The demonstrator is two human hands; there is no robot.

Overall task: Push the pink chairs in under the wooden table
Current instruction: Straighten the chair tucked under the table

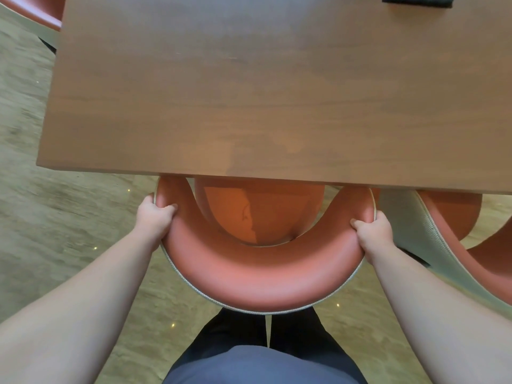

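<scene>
1. Beige carpet [33,151] surrounds a brown wooden table [277,92].
2. The tabletop hides the front of the curved pink padded chair [263,275].
3. Left hand [153,217] and right hand [374,231] grip its backrest.
4. A black object [415,0] is cropped.

— What colour is the near chair [260,275]?
— Salmon pink on the padded back, a deeper orange-pink on the seat, with a pale grey woven edge.
— And the table [249,92]?
— Warm brown, with darker wood grain streaks.
— The floor [25,151]?
— Mottled beige-green, flecked with small bright dots.
— Anything dark?
— A black object [415,0] at the far right of the table, and navy trousers [263,364].
</scene>
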